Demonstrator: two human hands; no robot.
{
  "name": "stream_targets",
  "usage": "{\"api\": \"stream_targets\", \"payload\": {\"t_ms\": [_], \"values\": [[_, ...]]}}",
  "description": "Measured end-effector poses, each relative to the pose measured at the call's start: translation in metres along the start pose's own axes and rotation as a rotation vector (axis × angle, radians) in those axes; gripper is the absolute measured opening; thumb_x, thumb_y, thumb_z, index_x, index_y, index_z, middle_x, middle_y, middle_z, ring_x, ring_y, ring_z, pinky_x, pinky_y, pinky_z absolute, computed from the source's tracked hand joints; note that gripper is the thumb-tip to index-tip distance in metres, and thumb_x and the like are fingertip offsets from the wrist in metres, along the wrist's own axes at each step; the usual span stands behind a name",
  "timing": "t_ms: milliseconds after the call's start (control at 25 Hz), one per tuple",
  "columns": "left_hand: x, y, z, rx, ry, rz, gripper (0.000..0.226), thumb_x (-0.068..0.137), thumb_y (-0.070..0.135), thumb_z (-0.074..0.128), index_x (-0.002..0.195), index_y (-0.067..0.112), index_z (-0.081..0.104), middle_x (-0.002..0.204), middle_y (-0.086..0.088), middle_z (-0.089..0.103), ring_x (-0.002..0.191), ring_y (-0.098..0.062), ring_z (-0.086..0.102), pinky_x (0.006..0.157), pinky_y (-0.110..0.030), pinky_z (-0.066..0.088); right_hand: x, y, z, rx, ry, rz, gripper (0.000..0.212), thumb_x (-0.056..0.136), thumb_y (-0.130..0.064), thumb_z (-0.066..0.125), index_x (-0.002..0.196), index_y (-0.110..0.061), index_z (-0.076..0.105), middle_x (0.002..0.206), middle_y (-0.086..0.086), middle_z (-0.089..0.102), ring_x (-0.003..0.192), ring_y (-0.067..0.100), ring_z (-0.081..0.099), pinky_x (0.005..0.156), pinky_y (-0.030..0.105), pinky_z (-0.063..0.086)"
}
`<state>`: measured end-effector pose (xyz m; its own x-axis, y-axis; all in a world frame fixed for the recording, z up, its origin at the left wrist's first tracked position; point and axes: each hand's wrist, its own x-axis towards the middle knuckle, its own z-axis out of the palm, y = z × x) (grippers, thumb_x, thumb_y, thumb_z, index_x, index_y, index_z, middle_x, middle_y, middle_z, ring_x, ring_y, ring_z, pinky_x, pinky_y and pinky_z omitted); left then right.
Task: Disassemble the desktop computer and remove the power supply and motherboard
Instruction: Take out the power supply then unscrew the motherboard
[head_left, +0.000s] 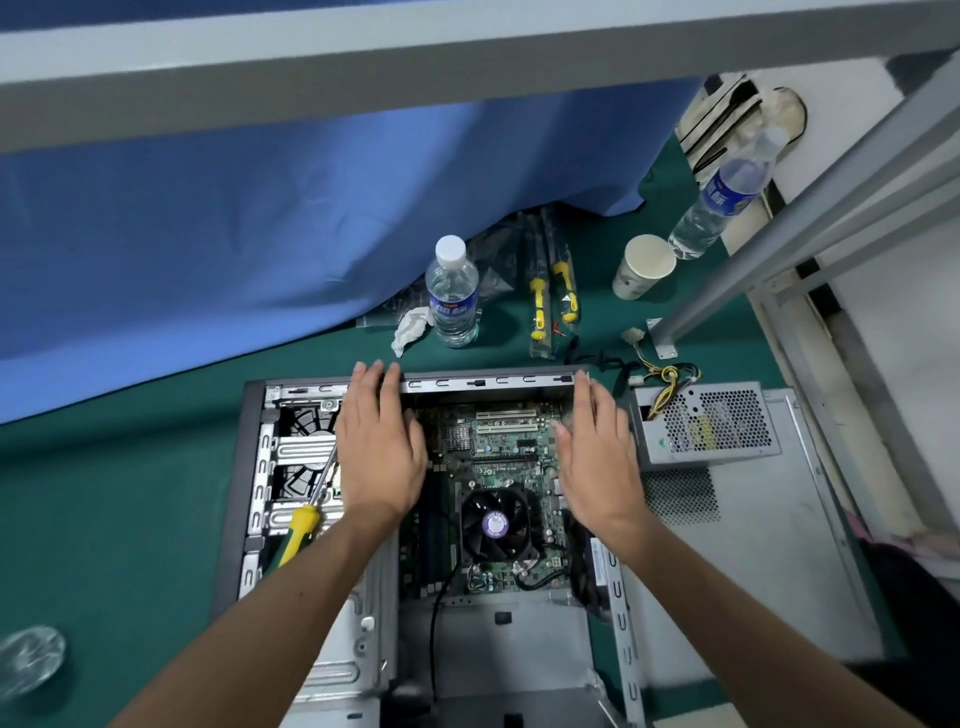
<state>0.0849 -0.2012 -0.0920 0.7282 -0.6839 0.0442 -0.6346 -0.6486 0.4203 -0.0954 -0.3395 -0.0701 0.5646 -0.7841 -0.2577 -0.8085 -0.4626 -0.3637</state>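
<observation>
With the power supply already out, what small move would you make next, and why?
Probably lower both hands to grip the motherboard edges and test whether it lifts. The power supply lies outside the case; left hand and right hand hover open; screwdriver rests aside.

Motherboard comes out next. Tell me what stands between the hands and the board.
Nothing visible lies between the left hand or right hand and the motherboard; both hover open over it. A black cable and the cooler fan are on the board inside the case.
</observation>
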Motion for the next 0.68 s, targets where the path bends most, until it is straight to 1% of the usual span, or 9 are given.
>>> {"api": "stream_targets", "payload": {"t_ms": [80,200,440,520,560,600,640,680], "values": [[-0.001,-0.001,0.001,-0.001,0.004,0.0,0.051,0.096,0.016,0.049,0.145,0.004,0.039,0.151,-0.015,0.037,0.146,-0.028,0.023,0.119,-0.044,0.023,0.001,0.001,0.006,-0.001,0.065,0.011,0.06,0.104,-0.03,0.032,0.157,-0.018,0.008,0.156,0.005,0.025,0.139,0.022,0.027,0.116,0.045,0.029],[0.0,-0.001,0.001,-0.002,0.008,0.018,0.052,0.096,0.018,0.048,0.146,0.004,0.038,0.152,-0.015,0.036,0.146,-0.028,0.023,0.12,-0.044,0.021,0.001,0.001,0.01,-0.021,0.132,-0.004,0.058,0.103,-0.026,0.034,0.156,-0.017,0.014,0.152,0.007,0.03,0.136,0.023,0.031,0.114,0.044,0.032],[-0.004,0.0,-0.001,0.004,0.016,0.032,0.055,0.096,0.019,0.047,0.148,0.004,0.036,0.154,-0.019,0.032,0.147,-0.031,0.021,0.121,-0.047,0.02,-0.001,0.001,0.01,-0.051,0.148,-0.018,0.055,0.105,-0.024,0.032,0.156,-0.015,0.015,0.152,0.009,0.03,0.134,0.024,0.032,0.112,0.042,0.033],[-0.005,0.003,-0.004,-0.029,0.045,0.12,0.053,0.094,0.018,0.048,0.145,0.007,0.041,0.155,-0.018,0.031,0.147,-0.031,0.021,0.121,-0.047,0.02,0.001,0.002,0.01,-0.047,0.158,-0.023,0.054,0.105,-0.024,0.032,0.156,-0.015,0.016,0.151,0.009,0.031,0.133,0.025,0.034,0.11,0.044,0.035],[-0.009,0.005,-0.005,-0.052,0.049,0.205,0.051,0.091,0.016,0.05,0.142,0.008,0.046,0.152,-0.016,0.033,0.145,-0.03,0.025,0.12,-0.046,0.022,0.001,0.002,0.011,-0.041,0.163,-0.022,0.054,0.105,-0.024,0.032,0.155,-0.014,0.017,0.15,0.01,0.032,0.132,0.026,0.035,0.109,0.044,0.037],[-0.016,0.009,-0.004,-0.082,0.028,0.294,0.049,0.089,0.014,0.052,0.137,0.008,0.05,0.147,-0.015,0.039,0.14,-0.028,0.033,0.118,-0.045,0.027,0.0,0.003,0.011,-0.037,0.172,-0.025,0.053,0.105,-0.024,0.031,0.155,-0.014,0.019,0.149,0.01,0.033,0.131,0.026,0.036,0.107,0.045,0.038],[-0.026,0.015,-0.001,-0.11,-0.033,0.373,0.046,0.086,0.014,0.054,0.132,0.008,0.054,0.138,-0.013,0.046,0.131,-0.026,0.042,0.114,-0.045,0.036,0.0,0.004,0.012,-0.036,0.18,-0.03,0.052,0.105,-0.025,0.031,0.155,-0.014,0.02,0.148,0.011,0.034,0.13,0.026,0.036,0.105,0.046,0.04],[-0.04,0.023,0.003,-0.119,-0.133,0.442,0.043,0.084,0.014,0.055,0.126,0.009,0.058,0.127,-0.01,0.052,0.119,-0.024,0.048,0.106,-0.045,0.044,0.001,0.005,0.013,-0.034,0.189,-0.036,0.052,0.105,-0.025,0.031,0.154,-0.014,0.022,0.147,0.011,0.035,0.128,0.027,0.037,0.104,0.046,0.041]]}}
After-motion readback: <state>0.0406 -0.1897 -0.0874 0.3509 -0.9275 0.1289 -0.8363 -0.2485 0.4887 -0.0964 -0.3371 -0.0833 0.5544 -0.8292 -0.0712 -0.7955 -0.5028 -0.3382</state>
